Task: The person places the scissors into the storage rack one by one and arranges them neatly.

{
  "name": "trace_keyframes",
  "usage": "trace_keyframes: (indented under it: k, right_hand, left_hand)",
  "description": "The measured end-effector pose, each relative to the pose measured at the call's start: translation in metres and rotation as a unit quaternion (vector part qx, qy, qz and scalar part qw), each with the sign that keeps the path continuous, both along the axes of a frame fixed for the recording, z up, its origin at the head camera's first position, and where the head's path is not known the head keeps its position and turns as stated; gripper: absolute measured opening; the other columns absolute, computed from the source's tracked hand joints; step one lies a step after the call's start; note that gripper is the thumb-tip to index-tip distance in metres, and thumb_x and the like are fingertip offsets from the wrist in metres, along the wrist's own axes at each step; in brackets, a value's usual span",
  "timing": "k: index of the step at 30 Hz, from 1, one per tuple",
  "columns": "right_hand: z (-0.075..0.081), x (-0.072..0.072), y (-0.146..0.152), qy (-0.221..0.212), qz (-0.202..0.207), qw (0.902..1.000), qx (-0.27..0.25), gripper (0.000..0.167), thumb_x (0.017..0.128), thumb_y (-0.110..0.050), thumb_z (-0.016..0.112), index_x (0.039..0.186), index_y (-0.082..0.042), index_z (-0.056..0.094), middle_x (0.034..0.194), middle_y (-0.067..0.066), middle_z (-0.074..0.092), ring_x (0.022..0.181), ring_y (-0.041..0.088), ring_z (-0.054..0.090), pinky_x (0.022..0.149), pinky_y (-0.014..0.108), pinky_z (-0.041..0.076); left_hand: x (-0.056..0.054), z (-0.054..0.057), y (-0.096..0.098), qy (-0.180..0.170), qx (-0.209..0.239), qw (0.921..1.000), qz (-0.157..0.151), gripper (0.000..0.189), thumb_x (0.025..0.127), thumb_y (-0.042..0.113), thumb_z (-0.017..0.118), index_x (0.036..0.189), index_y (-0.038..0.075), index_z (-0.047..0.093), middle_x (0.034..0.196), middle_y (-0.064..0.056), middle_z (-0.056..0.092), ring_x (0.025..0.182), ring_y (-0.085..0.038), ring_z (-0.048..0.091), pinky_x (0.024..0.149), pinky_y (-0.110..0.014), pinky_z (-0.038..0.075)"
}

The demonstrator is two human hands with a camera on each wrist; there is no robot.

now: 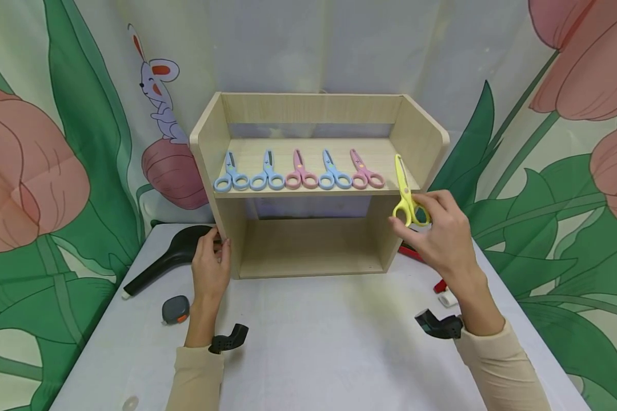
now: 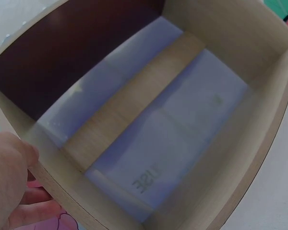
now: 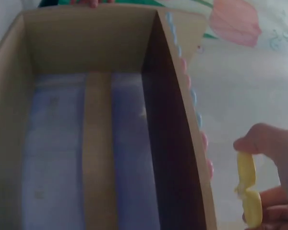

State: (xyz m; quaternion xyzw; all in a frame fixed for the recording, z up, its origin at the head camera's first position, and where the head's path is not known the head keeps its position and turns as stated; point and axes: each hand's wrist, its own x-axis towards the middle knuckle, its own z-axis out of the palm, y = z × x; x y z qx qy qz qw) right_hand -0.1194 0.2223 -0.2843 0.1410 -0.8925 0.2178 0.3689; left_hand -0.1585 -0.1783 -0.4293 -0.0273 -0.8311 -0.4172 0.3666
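In the head view my right hand [image 1: 442, 234] pinches yellow scissors [image 1: 402, 194] by the handle loops, blades pointing up in front of the upper board's right end. The right wrist view shows the yellow scissors [image 3: 249, 211] between thumb and fingers, apart from the shelf. My left hand [image 1: 209, 268] grips the left side panel of the pale wooden shelf [image 1: 313, 108]; in the left wrist view the thumb lies at the panel's edge, the fingers outside. Along the upper board, blue scissors [image 1: 229, 164] and pink scissors [image 1: 299, 164] lie in a row, loops toward the front.
A black long-handled object [image 1: 172, 251] lies left of the shelf, with a grey and orange tape measure [image 1: 176, 309] nearer. At right, a red item [image 1: 411, 253] is partly hidden, and a small white object [image 1: 448, 297] lies beside my wrist. A printed floral curtain [image 1: 319, 45] hangs behind.
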Motion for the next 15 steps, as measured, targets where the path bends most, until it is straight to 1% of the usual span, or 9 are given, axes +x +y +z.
trace_keyframes:
  k: [1,3,6,8,10,13,15]
  right_hand:
    - [0.004,-0.004,0.000,-0.014,-0.018,0.9997,-0.001,0.056,0.079,-0.033,0.080,0.119,0.005,0.068,0.111,0.020,0.060,0.095,0.032,0.057,0.071,0.041,0.054]
    - [0.009,-0.012,0.000,-0.040,-0.043,0.9983,-0.001,0.057,0.083,-0.036,0.076,0.121,0.006,0.067,0.114,0.023,0.059,0.100,0.036,0.055,0.075,0.051,0.055]
    - [0.012,-0.019,-0.001,-0.070,-0.062,0.9956,0.003,0.057,0.086,-0.038,0.072,0.122,0.006,0.067,0.117,0.026,0.058,0.106,0.040,0.053,0.083,0.059,0.054]
    - [0.012,-0.023,-0.003,-0.075,-0.065,0.9950,0.008,0.054,0.087,-0.036,0.073,0.121,0.005,0.068,0.117,0.026,0.058,0.109,0.041,0.051,0.086,0.060,0.053]
    - [0.012,-0.025,-0.003,-0.072,-0.065,0.9951,0.019,0.051,0.089,-0.035,0.072,0.120,0.005,0.069,0.118,0.026,0.059,0.110,0.041,0.051,0.086,0.059,0.053]
    - [0.013,-0.028,-0.006,-0.061,-0.078,0.9935,0.058,0.049,0.094,-0.036,0.069,0.124,0.002,0.068,0.121,0.025,0.061,0.107,0.040,0.053,0.079,0.055,0.057]
    - [0.014,-0.030,-0.007,-0.064,-0.093,0.9898,0.087,0.051,0.098,-0.040,0.062,0.131,-0.002,0.065,0.128,0.024,0.061,0.105,0.042,0.057,0.072,0.054,0.058]
  left_hand:
    - [0.000,0.000,0.000,-0.001,-0.001,1.0000,0.001,0.039,0.099,0.009,0.062,0.135,-0.004,0.053,0.117,-0.025,0.060,0.096,-0.036,0.067,0.078,-0.051,0.061]
    - [-0.001,-0.001,0.000,-0.001,-0.002,1.0000,0.002,0.039,0.099,0.010,0.062,0.135,-0.004,0.053,0.117,-0.025,0.060,0.096,-0.036,0.067,0.078,-0.051,0.061]
    - [-0.001,-0.001,0.000,-0.003,-0.005,1.0000,0.002,0.039,0.099,0.010,0.062,0.135,-0.004,0.053,0.117,-0.025,0.060,0.096,-0.037,0.066,0.078,-0.051,0.061]
    - [-0.001,-0.002,0.000,-0.005,-0.006,1.0000,0.002,0.039,0.099,0.010,0.062,0.135,-0.003,0.053,0.117,-0.025,0.060,0.096,-0.037,0.066,0.078,-0.051,0.061]
    - [0.000,-0.002,0.000,-0.008,-0.007,0.9999,0.002,0.040,0.099,0.011,0.062,0.135,-0.003,0.053,0.118,-0.024,0.060,0.097,-0.036,0.066,0.079,-0.051,0.062]
    - [0.000,-0.001,0.000,-0.012,-0.009,0.9999,0.006,0.040,0.099,0.012,0.062,0.136,-0.001,0.053,0.118,-0.024,0.060,0.097,-0.035,0.066,0.079,-0.049,0.062]
    - [0.000,-0.001,0.000,-0.012,-0.009,0.9999,0.008,0.040,0.099,0.012,0.062,0.136,-0.001,0.053,0.119,-0.023,0.060,0.097,-0.034,0.066,0.079,-0.049,0.062]
